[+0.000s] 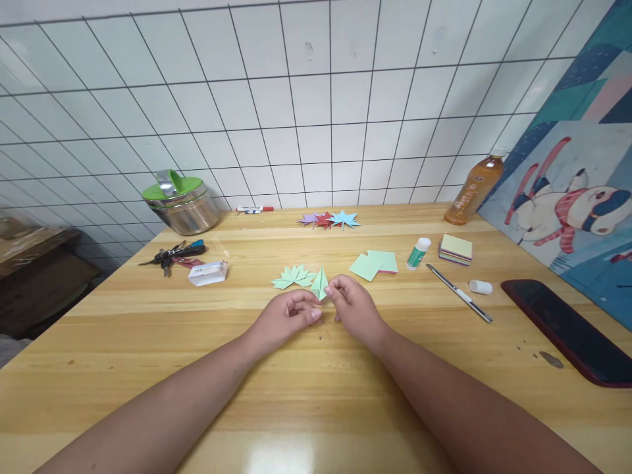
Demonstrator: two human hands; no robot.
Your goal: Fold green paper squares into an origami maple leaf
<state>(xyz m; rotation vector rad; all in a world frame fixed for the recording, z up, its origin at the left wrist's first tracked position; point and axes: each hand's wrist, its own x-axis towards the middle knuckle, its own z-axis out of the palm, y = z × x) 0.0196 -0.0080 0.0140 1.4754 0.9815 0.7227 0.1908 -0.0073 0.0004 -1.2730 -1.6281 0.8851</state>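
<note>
A small light green paper [318, 284], folded into a pointed shape with a centre crease, stands upright just above the table. My right hand [356, 309] pinches its right edge between thumb and fingers. My left hand [289, 319] rests at its lower left, fingers loosely curled and thumb apart from them; the fingertips are beside the paper's lower tip, and whether they touch it I cannot tell. Several green folded pieces [295, 275] lie in a fan behind my left hand. To the right, flat green paper squares [366, 266] overlap beyond my right hand.
Purple, red and blue paper leaves [344, 219] lie near the wall. Rightward are a glue stick [419, 254], its cap [480, 287], a utility knife [459, 292], a sticky-note stack [455, 249], a bottle [474, 189] and a phone [567, 329]. Leftward: keys [172, 255], a small box [208, 273], a pot [190, 214].
</note>
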